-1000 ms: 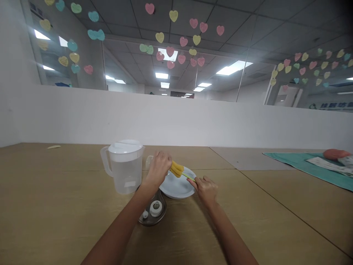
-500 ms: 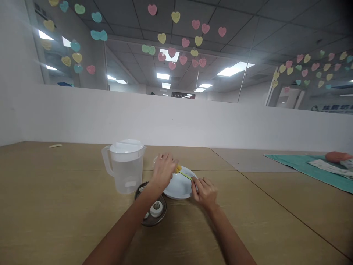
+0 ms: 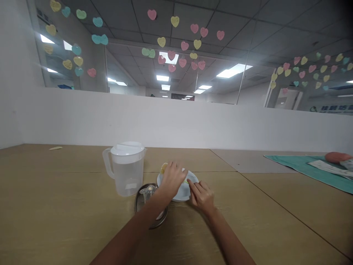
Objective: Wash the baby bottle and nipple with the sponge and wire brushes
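Observation:
My left hand [image 3: 173,179] wraps over what looks like a clear bottle, mostly hidden by the fingers. At its far end, left of the hand, yellow sponge [image 3: 163,168] shows through a clear rim. My right hand [image 3: 202,197] pinches the thin yellow-green handle of a sponge brush [image 3: 186,181], which runs under my left hand. Both hands are over a white plate [image 3: 182,194]. Below my left forearm, partly covered by it, a metal dish [image 3: 137,206] holds a clear dome-shaped cover [image 3: 150,190] and white parts.
A lidded clear pitcher [image 3: 128,173] stands left of the plate. Far right, a teal cloth [image 3: 300,167] carries an orange-red object [image 3: 338,157] and white items. A pale flat piece [image 3: 56,148] lies at the back left. A white low wall [image 3: 165,119] bounds the table.
The yellow sponge, which showed to the right of my left hand, now appears at its left side, with less handle exposed. My left hand has shifted slightly right and down.

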The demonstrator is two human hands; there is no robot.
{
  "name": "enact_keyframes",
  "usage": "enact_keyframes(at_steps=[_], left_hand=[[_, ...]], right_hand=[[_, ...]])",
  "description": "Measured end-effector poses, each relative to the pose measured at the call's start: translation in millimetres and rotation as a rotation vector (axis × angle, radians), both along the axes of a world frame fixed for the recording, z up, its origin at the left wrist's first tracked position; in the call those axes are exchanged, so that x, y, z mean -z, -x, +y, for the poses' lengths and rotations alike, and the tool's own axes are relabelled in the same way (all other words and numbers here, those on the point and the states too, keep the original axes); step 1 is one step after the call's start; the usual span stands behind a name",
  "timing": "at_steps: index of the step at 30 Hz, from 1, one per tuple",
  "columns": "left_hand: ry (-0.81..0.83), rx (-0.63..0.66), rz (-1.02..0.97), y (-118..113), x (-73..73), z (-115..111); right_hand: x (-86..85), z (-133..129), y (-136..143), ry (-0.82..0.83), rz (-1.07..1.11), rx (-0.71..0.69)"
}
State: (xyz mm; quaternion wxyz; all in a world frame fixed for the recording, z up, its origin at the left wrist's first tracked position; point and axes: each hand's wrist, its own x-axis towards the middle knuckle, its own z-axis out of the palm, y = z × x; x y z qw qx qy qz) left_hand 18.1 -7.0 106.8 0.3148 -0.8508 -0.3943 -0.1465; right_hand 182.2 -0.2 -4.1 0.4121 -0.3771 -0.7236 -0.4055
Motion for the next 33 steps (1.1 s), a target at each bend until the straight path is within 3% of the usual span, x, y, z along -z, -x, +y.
enact_keyframes(at_steps=[10,19,28,30,33], left_hand=[[-0.035,-0.095,-0.078,27.0,-11.9,14.3],[0.001,0.041,0.016,-5.8,6.5,-3.8],[-0.079,-0.025,-0.080,21.5,-7.4,14.2],[-0.089,-0.045,-0.061,24.6,-8.9,15.8],[-0.084,-0.100,-0.039,27.5,-10.7,15.0]], right_hand=[[-0.8,4.9,-16.3,-0.008,0.096,-0.046],[7.0,3.8,-2.6,0.032,0.124,-0.092],[3.6,3.7,-38.3,0.026,0.217,0.054],[7.1,5.6,-45.4,0.050,0.351,0.130],[10.4,10.5,-54.4,0.120,0.692,0.380]])
